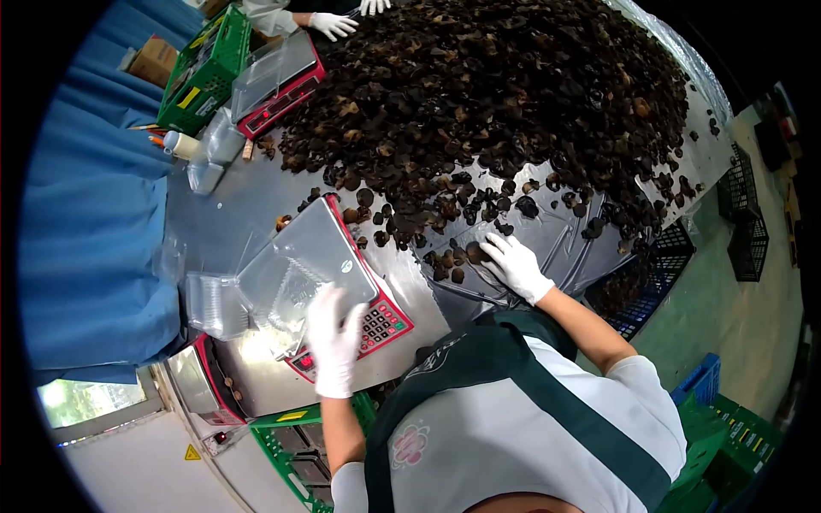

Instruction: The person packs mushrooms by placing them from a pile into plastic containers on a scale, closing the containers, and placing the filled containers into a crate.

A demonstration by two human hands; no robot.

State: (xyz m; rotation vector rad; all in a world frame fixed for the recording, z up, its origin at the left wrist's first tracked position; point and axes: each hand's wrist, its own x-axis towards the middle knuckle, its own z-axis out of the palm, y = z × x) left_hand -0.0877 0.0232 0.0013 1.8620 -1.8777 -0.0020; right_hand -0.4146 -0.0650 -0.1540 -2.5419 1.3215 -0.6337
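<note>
My left hand (335, 338), white-gloved and slightly blurred, is over the front part of a red-edged scale (395, 318), its thumb apart from its fingers. Beside it, a clear plastic container (295, 291) lies on the scale's plate. My right hand (515, 267), also gloved, is palm down with its fingers spread, their tips at a few dark, fungus-like pieces (457, 261) on a dark plastic sheet. Nothing is visibly gripped in either hand. The large heap of similar pieces (505, 85) rises beyond my right hand.
Stacked clear containers (215, 303) stand left of the scale. Another scale (282, 81) and a green crate (205, 68) are at the upper left. A co-worker's gloved hand (333, 26) is by the heap. A blue basket (654, 282) holds dark pieces at the right.
</note>
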